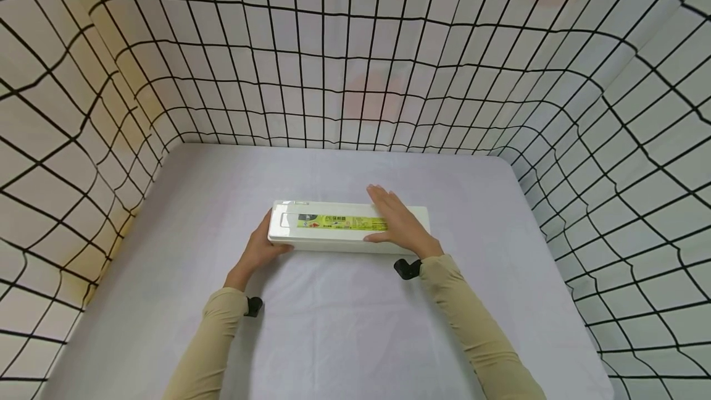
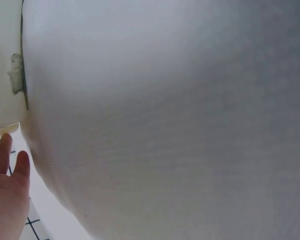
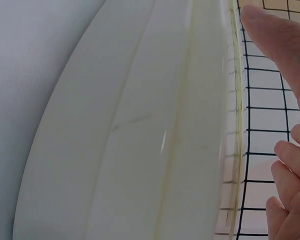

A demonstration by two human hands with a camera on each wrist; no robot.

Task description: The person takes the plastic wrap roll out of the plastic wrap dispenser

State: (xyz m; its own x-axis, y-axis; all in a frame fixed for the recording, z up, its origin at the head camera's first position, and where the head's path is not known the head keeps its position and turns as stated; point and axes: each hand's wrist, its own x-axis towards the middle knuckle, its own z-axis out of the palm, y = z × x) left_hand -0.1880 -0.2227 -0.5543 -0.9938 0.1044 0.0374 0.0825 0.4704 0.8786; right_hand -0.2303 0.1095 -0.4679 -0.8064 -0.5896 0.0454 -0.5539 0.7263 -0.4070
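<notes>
Two hands meet one long white box [image 1: 347,228] on the table [image 1: 166,301]. The right hand [image 1: 401,223] lies flat on its lid, fingers straight and together; the left hand [image 1: 261,250] holds the near left end. Better to keep both steady. Left fingers are hidden behind the box; the label is too small to read.

Bright, even light; faint shadows; head view edges bowed; wrist views blurred

Both arms wear long, close-fitting tan sleeves, the left sleeve [image 1: 208,344] and the right sleeve [image 1: 480,332], ending at the wrists. A small black mount sits at each cuff: left mount [image 1: 253,306], right mount [image 1: 408,268]. The hands are bare.
</notes>
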